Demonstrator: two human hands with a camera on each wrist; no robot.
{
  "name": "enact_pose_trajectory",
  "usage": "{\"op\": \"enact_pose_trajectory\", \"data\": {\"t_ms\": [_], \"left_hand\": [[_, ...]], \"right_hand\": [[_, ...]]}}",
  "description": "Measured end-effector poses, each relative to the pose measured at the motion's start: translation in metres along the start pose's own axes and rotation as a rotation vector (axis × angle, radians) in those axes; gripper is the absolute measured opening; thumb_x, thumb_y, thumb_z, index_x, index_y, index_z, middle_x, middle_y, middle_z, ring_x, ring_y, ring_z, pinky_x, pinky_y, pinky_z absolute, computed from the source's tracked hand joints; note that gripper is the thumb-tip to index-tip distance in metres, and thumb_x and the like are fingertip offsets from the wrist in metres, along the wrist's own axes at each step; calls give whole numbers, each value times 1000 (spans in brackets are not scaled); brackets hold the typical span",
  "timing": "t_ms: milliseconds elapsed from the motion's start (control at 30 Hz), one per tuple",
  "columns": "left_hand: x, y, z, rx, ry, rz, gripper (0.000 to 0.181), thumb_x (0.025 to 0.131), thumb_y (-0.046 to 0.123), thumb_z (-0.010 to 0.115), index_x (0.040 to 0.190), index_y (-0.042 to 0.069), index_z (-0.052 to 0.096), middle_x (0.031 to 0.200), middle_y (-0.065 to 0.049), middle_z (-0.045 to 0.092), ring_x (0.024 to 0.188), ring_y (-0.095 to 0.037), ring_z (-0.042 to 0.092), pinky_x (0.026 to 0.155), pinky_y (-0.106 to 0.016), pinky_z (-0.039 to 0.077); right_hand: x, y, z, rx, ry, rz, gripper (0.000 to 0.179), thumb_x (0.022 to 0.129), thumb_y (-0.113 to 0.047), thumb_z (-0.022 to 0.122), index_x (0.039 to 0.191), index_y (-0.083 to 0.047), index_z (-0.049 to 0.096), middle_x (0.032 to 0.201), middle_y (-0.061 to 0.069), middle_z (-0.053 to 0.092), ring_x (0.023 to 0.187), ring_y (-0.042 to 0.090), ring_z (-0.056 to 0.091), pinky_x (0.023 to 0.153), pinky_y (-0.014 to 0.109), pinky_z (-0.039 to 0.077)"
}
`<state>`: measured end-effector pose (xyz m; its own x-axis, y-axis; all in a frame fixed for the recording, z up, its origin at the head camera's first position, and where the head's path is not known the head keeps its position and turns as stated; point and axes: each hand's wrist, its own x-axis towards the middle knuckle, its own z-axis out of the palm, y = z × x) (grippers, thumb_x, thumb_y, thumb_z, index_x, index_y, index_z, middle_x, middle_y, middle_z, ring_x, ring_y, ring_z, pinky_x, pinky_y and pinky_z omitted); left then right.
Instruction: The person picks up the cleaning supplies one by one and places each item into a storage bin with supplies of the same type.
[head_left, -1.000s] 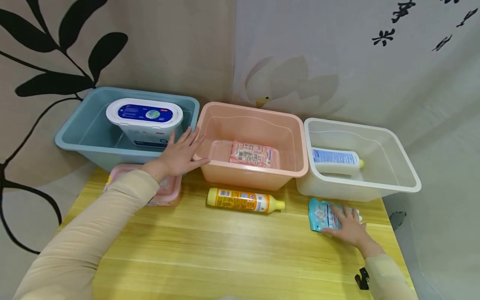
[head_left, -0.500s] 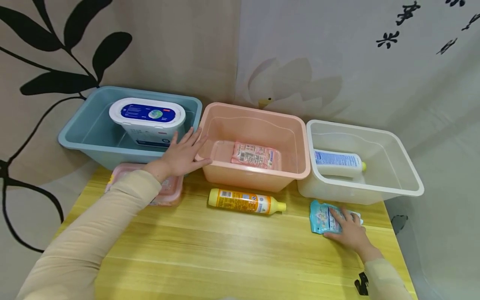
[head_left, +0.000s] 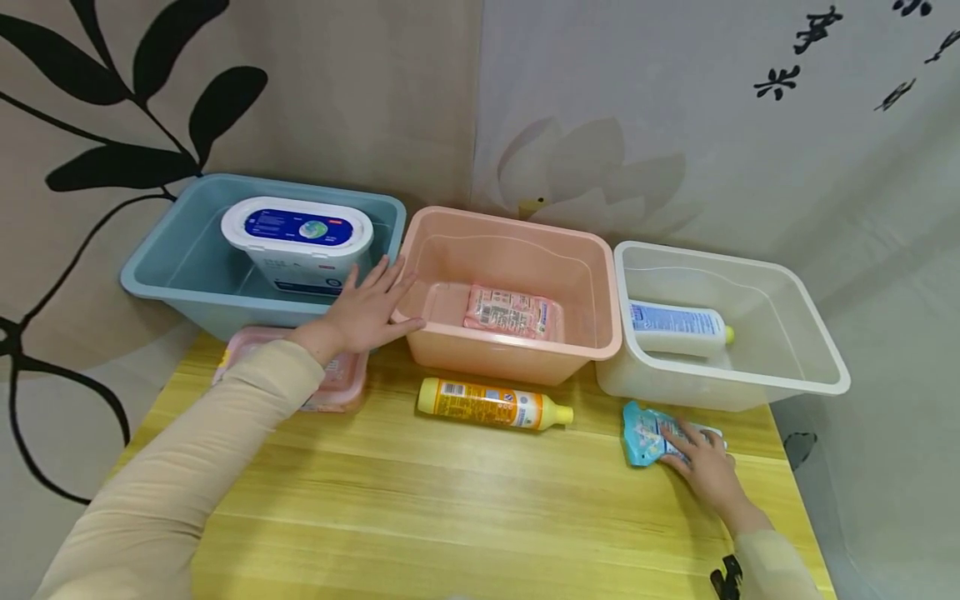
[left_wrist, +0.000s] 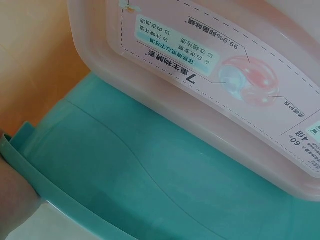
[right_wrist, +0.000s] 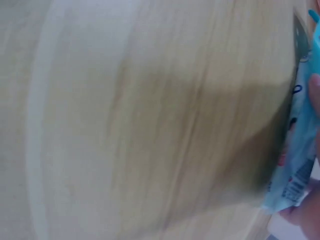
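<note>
My left hand rests with spread, straight fingers over the neighbouring rims of the teal bin and the pink bin. In the left wrist view, part of that hand touches the teal rim. On the table at the right, my right hand grips a light-blue soft pouch, covering much of its printed face. The right wrist view shows the pouch tilted at the right edge, with a thumb and a finger about it. A pink lidded box lies partly hidden beneath my left forearm.
A yellow bottle lies before the pink bin, which holds a pink packet. The teal bin holds a white lidded tub. Inside the white bin lies a white bottle. The wooden table ends at the right.
The right thumb has moved under the pouch's near edge, and the pouch has turned and tilted slightly. My left hand stays on the rims. The head view has shifted a little.
</note>
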<state>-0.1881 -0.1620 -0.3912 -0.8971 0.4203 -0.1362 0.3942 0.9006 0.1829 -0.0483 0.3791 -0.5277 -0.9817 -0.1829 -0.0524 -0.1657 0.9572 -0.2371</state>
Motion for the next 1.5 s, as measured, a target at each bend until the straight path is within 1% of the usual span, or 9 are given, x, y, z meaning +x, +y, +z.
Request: {"op": "enact_pose_trajectory", "data": {"t_ms": [133, 300, 400, 500, 767, 1000, 1100, 1367, 1500], "left_hand": [[0, 1, 1, -3, 0, 1, 80, 92, 61, 38, 152, 16, 10, 159, -12, -2, 146, -36, -2, 111, -66, -1], [0, 1, 1, -2, 0, 0, 81, 91, 63, 37, 152, 16, 9, 159, -11, -3, 146, -36, -2, 111, -66, -1], [0, 0, 1, -12, 6, 5, 81, 91, 61, 39, 152, 16, 10, 159, -12, -2, 145, -36, -2, 110, -66, -2], [-1, 0, 1, -20, 7, 10, 81, 92, 59, 41, 152, 15, 11, 159, -13, -3, 145, -37, -2, 110, -67, -3], [0, 1, 0, -11, 4, -4, 80, 91, 60, 40, 152, 16, 11, 159, -12, -3, 146, -35, -3, 111, -65, -1], [0, 0, 1, -6, -5, -5, 81, 91, 64, 36, 152, 17, 10, 159, -11, -3, 146, -34, -4, 111, -65, -1], [0, 0, 1, -1, -3, -6, 81, 91, 64, 36, 152, 17, 11, 159, -11, -3, 146, -34, -4, 111, -65, 0], [0, 2, 2, 3, 9, 3, 81, 91, 62, 38, 152, 17, 9, 159, -12, -2, 146, -35, -2, 111, -66, 2], [0, 1, 2, 7, 11, -2, 81, 91, 62, 38, 152, 17, 8, 159, -12, -2, 146, -35, -3, 111, -65, 2]], "right_hand": [[-5, 1, 2, 4, 41, -31, 45, 89, -31, 61, 127, -7, 58, 138, 23, 46, 119, 50, 35, 75, 68, 37], [-11, -1, 1, 21, 72, -29, 39, 91, -30, 58, 122, -6, 62, 136, 21, 49, 120, 50, 34, 78, 67, 33], [-14, -3, 0, 18, 91, -29, 37, 92, -29, 57, 120, -6, 63, 134, 22, 50, 119, 50, 35, 78, 65, 32], [-15, -6, -2, 25, 107, -33, 36, 92, -28, 57, 120, -6, 63, 134, 22, 51, 119, 50, 34, 79, 63, 31], [-20, -15, -9, 58, 158, -54, 36, 93, -28, 55, 122, -8, 62, 133, 21, 52, 119, 49, 33, 79, 59, 28], [-20, -25, -18, 65, 205, -87, 34, 91, -25, 59, 119, -8, 64, 131, 21, 53, 120, 50, 33, 78, 58, 29], [-20, -29, -21, 65, 216, -99, 34, 91, -26, 59, 120, -9, 64, 131, 20, 54, 120, 49, 34, 77, 58, 30], [-21, -42, -33, 94, 216, -108, 35, 90, -24, 60, 123, -11, 62, 133, 19, 52, 121, 48, 33, 80, 61, 28], [-19, -47, -39, 93, 238, -130, 35, 89, -23, 61, 122, -12, 63, 132, 18, 53, 120, 46, 34, 79, 62, 28]]}}
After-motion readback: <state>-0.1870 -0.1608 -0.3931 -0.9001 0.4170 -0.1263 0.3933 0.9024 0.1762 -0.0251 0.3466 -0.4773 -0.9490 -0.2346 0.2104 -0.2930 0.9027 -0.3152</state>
